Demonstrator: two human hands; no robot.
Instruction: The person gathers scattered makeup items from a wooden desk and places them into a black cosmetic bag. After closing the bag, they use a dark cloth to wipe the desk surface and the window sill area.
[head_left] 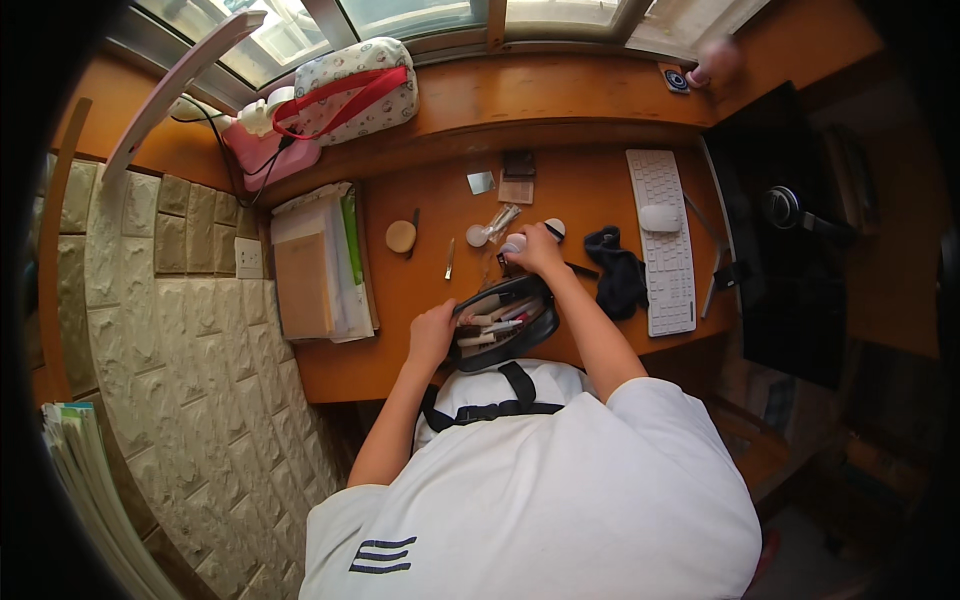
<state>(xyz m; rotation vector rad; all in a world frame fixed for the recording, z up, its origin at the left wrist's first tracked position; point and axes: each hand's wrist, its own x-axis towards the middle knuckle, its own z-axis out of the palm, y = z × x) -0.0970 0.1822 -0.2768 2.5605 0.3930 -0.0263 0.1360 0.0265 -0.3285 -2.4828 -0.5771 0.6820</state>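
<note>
A black cosmetic bag (545, 322) lies unzipped at the desk's near edge, with several pencils and tubes (490, 328) inside. My left hand (432, 334) is closed on the bag's left rim. Just past the bag's far side, my right hand (538, 250) has its fingers closed round a small pale, rounded item (514, 244), whose kind I cannot make out. Beyond it are a small white round container (476, 236) and a bundle of clear and white slim pieces (504, 217). A round white item with a dark edge (555, 228) sits right beside my right hand.
Left of the bag lie a beige round puff (401, 237) and a slim small tool (450, 259). Farther back are a square mirror (481, 183) and a compact palette (516, 188). A black cloth (618, 275), keyboard (671, 290) and mouse (659, 219) lie right; papers (305, 275) are stacked left.
</note>
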